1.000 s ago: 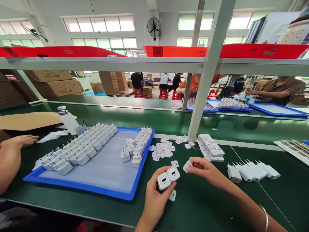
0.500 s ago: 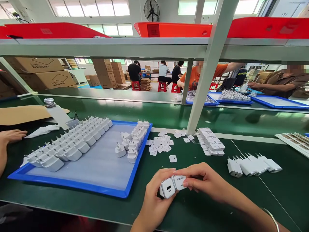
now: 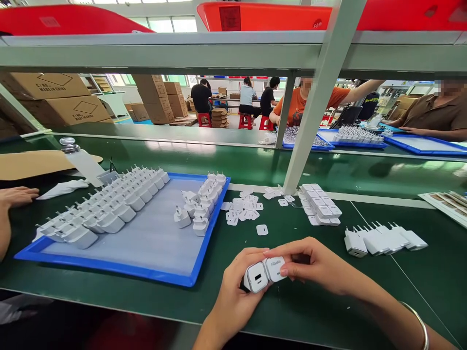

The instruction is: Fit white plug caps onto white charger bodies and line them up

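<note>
My left hand (image 3: 233,296) is closed around two white chargers (image 3: 265,273) held side by side just above the green table. My right hand (image 3: 314,265) pinches the right-hand charger, its fingertips pressed on a small label with printed letters on that charger's face. The left charger's face shows a dark port slot. Loose white stickers (image 3: 242,210) lie on the table just beyond my hands, and one single sticker (image 3: 261,229) lies nearer.
A blue tray (image 3: 120,268) holding several rows of white chargers sits at left. More chargers (image 3: 383,239) lie at right, and flat white pieces (image 3: 321,210) by a metal post (image 3: 310,121). Another person's hand (image 3: 16,195) rests at far left. People work across the line.
My right hand, which held a small sticker apart from the chargers, has come over and pressed onto the right charger. Both hands moved slightly toward me; the camera tilted down.
</note>
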A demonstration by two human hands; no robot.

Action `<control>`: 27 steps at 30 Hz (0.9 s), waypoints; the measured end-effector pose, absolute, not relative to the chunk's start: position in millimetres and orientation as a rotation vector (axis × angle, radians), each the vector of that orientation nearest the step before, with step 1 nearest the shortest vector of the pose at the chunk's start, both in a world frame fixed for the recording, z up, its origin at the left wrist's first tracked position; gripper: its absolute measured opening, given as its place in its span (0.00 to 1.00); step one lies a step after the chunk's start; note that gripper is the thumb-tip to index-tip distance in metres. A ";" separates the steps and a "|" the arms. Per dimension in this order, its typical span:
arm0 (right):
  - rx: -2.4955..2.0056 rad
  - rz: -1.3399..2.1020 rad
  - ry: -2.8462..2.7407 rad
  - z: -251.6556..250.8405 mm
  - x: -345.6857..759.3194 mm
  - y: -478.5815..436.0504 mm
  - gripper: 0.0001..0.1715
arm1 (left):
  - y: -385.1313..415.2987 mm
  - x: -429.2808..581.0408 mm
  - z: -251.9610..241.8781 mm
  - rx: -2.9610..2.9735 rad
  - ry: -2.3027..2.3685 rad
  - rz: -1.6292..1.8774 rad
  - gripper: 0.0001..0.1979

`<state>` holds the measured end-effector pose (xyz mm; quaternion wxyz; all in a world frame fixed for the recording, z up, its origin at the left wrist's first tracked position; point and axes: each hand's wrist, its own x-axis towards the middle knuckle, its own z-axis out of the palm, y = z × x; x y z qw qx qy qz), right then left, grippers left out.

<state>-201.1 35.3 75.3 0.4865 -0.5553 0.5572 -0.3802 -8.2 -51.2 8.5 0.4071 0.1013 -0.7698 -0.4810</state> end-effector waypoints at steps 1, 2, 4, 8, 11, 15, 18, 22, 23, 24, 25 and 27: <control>-1.342 -0.931 1.358 75.7 -200.3 35.2 0.18 | -51.1 -8.1 8.5 0.259 -1.942 -1.210 0.21; -1.330 -0.939 1.359 75.9 -199.3 35.0 0.18 | -50.9 -8.1 8.4 0.262 -1.943 -1.208 0.21; -1.285 -0.954 1.353 76.0 -197.2 34.4 0.20 | -50.7 -8.1 8.1 0.262 -1.946 -1.196 0.20; -1.169 -0.966 1.340 74.3 -194.9 33.8 0.25 | -51.2 -8.5 6.6 0.248 -1.969 -1.147 0.21; -1.160 -0.954 1.347 73.4 -195.4 33.4 0.26 | -52.3 -8.7 5.3 0.225 -2.015 -1.095 0.23; -1.168 -0.930 1.357 75.2 -196.6 34.5 0.24 | -53.1 -8.6 5.5 0.197 -2.044 -1.062 0.23; -1.161 -0.916 1.362 77.3 -196.5 36.0 0.21 | -53.2 -8.7 7.0 0.178 -2.046 -1.069 0.23; -1.145 -0.885 1.381 76.4 -196.0 35.5 0.19 | -53.0 -8.4 6.2 0.168 -2.082 -1.060 0.23; -1.139 -0.887 1.394 75.3 -196.0 34.8 0.20 | -52.9 -8.1 5.5 0.169 -2.091 -1.052 0.23; -1.138 -0.896 1.420 73.9 -196.1 34.2 0.21 | -52.7 -7.6 4.7 0.169 -2.092 -1.047 0.24; -1.141 -0.908 1.459 72.4 -196.1 33.5 0.22 | -52.5 -7.2 4.0 0.170 -2.082 -1.048 0.24; -1.167 -0.952 1.523 69.3 -195.8 32.3 0.25 | -52.0 -6.5 3.7 0.186 -2.033 -1.084 0.23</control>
